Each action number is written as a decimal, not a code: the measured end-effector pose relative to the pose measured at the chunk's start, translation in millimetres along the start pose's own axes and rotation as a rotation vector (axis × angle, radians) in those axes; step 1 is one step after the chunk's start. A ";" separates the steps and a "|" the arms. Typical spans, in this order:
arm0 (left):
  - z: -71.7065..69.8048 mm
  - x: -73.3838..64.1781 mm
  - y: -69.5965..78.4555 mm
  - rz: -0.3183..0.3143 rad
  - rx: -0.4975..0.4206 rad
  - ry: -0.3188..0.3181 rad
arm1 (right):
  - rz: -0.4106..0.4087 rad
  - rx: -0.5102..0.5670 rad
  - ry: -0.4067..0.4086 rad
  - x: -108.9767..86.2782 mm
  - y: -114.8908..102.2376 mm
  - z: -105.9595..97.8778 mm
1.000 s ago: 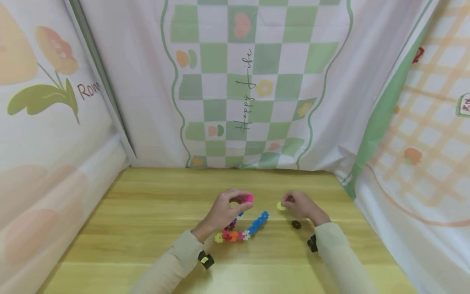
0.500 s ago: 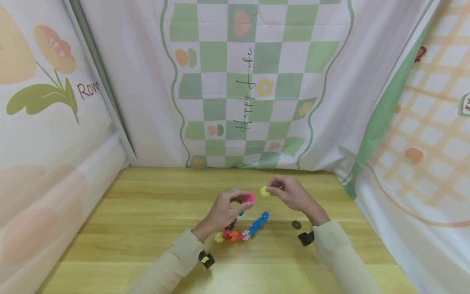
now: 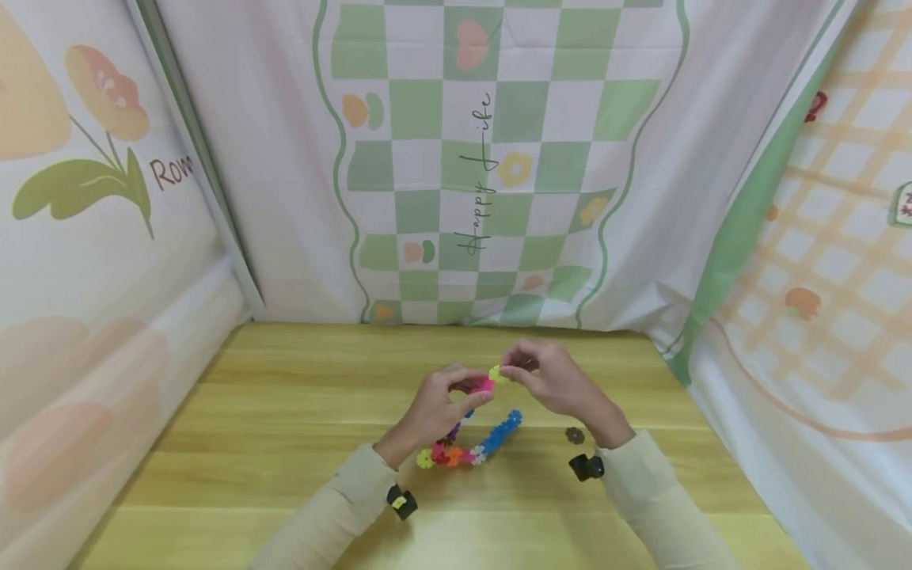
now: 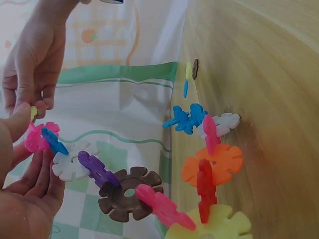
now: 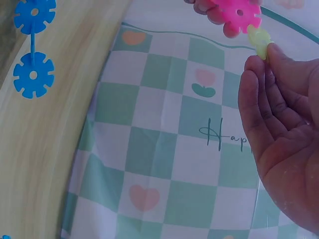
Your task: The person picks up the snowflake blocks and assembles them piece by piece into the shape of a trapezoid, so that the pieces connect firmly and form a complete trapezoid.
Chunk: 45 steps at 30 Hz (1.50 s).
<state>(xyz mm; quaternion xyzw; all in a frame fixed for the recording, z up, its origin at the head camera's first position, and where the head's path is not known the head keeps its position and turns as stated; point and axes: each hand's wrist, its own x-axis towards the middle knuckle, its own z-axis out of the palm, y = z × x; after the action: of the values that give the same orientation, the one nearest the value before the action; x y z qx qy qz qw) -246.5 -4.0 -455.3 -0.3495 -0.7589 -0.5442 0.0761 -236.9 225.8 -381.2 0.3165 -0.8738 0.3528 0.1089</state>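
My left hand pinches a pink snowflake disc at the raised end of a chain of slotted plastic discs. From it run blue, white, purple and brown discs. Farther along come yellow, red, orange and several blue discs, bent in a U low over the table. My right hand pinches a small yellow-green disc between thumb and index finger. Its edge meets the pink disc's rim; how deep the slots engage cannot be told.
A loose brown disc lies on the wooden table below my right wrist. In the left wrist view a thin yellow disc shows beside it. Printed cloth curtains stand behind the table and at both sides.
My right hand has lifted the yellow-green disc and carried it left, up to the pink disc. The left hand and the chain have stayed nearly still.
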 end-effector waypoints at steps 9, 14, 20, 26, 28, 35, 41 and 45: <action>6.4 0.6 3.2 0.046 0.033 0.029 | -0.019 -0.088 0.015 4.8 -4.5 4.4; 7.5 -0.9 2.8 0.069 0.058 0.032 | 0.015 -0.084 -0.025 8.4 -3.6 4.2; 13.0 0.1 1.3 0.150 0.108 0.042 | 0.016 -0.115 -0.054 6.1 -7.0 -0.7; 15.6 0.2 1.0 0.193 0.131 0.062 | -0.020 -0.186 -0.102 8.0 -14.4 -5.7; 16.1 0.4 1.1 0.192 0.134 0.070 | -0.026 -0.176 -0.107 8.6 -15.1 -6.8; 13.2 0.4 3.6 0.147 0.093 0.086 | 0.091 0.012 -0.028 5.1 -8.8 -3.5; 13.3 -0.9 0.7 0.164 0.110 0.064 | 0.095 0.011 -0.084 4.3 -5.7 -4.5; 13.9 0.2 1.6 0.168 0.113 0.065 | 0.093 0.010 -0.080 5.2 -6.6 -5.2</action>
<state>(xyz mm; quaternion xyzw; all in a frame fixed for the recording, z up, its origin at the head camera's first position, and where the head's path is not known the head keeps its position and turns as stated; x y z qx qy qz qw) -242.0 8.5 -459.5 -0.3892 -0.7536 -0.5031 0.1657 -237.0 223.3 -371.6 0.2900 -0.8895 0.3487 0.0560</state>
